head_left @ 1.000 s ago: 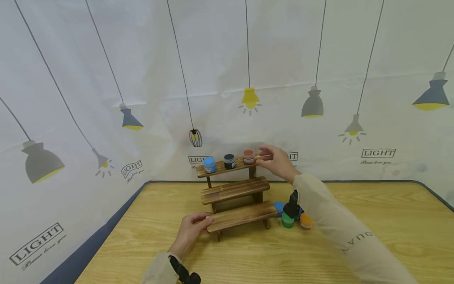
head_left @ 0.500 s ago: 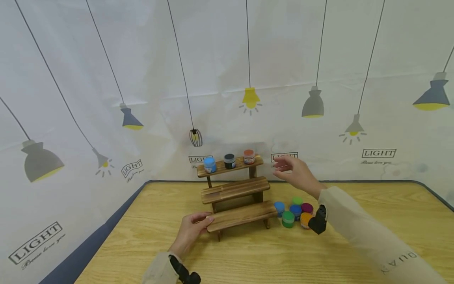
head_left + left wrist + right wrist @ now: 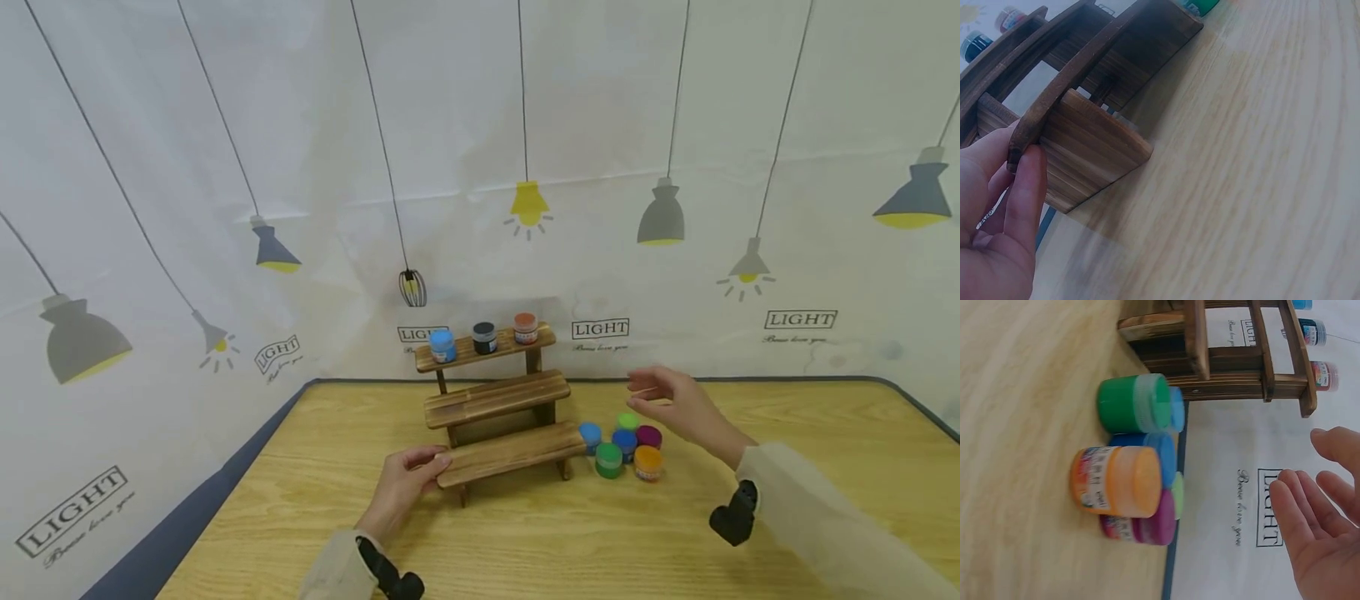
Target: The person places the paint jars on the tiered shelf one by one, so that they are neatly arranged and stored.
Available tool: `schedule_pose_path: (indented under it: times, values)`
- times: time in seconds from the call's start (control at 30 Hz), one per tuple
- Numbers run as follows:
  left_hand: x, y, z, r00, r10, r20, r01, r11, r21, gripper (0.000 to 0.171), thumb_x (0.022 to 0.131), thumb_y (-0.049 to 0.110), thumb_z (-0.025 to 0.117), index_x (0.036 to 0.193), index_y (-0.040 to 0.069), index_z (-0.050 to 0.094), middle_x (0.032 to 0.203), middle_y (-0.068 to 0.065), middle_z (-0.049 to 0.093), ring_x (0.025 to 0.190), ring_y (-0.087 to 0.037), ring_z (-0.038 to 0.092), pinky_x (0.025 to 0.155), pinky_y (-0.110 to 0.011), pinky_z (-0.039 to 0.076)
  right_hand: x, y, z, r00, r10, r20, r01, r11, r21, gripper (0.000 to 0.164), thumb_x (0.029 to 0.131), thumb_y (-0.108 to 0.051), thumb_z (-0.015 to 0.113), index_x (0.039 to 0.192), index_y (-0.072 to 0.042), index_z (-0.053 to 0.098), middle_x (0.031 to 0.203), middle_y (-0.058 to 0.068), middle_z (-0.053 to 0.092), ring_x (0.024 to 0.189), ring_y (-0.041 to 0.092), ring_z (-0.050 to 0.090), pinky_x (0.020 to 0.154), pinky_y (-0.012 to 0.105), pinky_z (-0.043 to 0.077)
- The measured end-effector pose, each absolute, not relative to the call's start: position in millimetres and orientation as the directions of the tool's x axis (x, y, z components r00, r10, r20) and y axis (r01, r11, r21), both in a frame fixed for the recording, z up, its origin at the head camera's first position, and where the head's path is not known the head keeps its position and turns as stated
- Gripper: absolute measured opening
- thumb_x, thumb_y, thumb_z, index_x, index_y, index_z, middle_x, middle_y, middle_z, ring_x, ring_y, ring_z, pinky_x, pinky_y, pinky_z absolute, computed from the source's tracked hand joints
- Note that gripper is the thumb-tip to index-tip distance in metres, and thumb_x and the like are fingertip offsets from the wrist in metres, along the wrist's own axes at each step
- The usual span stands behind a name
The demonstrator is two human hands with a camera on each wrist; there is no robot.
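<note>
A three-tier wooden stand (image 3: 498, 400) stands on the table. My left hand (image 3: 405, 487) pinches the left end of its lowest shelf between thumb and fingers, also plain in the left wrist view. On the top shelf sit a light blue paint jar (image 3: 442, 347), a black paint jar (image 3: 484, 338) and a red-orange paint jar (image 3: 526, 328). My right hand (image 3: 686, 412) hangs in the air, holding nothing, its fingers loosely bent. Below and left of it cluster several paint jars, among them a green jar (image 3: 1132, 405), an orange jar (image 3: 1116, 481) and a purple jar (image 3: 649, 437).
Beside the green jar stand another light blue jar (image 3: 590, 437), a dark blue jar (image 3: 624, 445) and a lime green jar (image 3: 627, 422). The wooden table (image 3: 570, 542) ends at a lamp-printed backdrop (image 3: 600, 275), which rises close behind the stand.
My right hand has let go of the red-orange jar on the top shelf and moved right and down toward the cluster of jars. The left hand keeps its grip on the stand.
</note>
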State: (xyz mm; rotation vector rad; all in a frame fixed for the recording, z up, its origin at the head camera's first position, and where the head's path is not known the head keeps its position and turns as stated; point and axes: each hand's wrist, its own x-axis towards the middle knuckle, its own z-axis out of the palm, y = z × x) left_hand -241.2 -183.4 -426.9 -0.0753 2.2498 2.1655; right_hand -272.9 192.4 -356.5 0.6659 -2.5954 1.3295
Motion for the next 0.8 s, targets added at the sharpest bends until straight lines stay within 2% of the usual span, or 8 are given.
schedule_pose_path:
  times: [0.27,0.53,0.8]
  values:
    - [-242,-186,-429,-0.998,-0.028,-0.058,-0.059,0.066,0.996,0.039,0.078,0.017,0.068,0.106,-0.009,0.059,0.094,-0.008,0.060,0.077,-0.011,0.059,0.064,-0.022,0.050,-262,205,-378,-0.916,-0.306,0.258,-0.388,0.523,-0.759,0.042,0.085,-0.016,0.061,0.117,0.008,0.049,0.106,0.023,0.057,0.090,0.031,0.057,0.070,0.031,0.050]
    - [-240,-185,-428,-0.999,-0.020,-0.044,-0.045,0.049,0.998,0.038,0.079,0.014,0.067,0.107,-0.011,0.058,0.095,-0.010,0.059,0.078,-0.012,0.059,0.065,-0.022,0.050,-256,213,-402,-0.927,-0.309,0.214,-0.355,0.534,-0.767,0.035,0.082,-0.015,0.063,0.109,0.007,0.056,0.101,0.018,0.060,0.087,0.025,0.058,0.070,0.027,0.049]
    - [-241,-184,-427,-0.999,-0.032,-0.044,-0.046,0.065,0.997,0.038,0.079,0.014,0.067,0.107,-0.010,0.058,0.096,-0.011,0.059,0.078,-0.011,0.059,0.065,-0.022,0.050,-255,215,-415,-0.953,-0.275,0.124,-0.261,0.545,-0.797,0.035,0.081,-0.016,0.066,0.107,0.005,0.058,0.103,0.018,0.058,0.092,0.029,0.055,0.072,0.034,0.049]
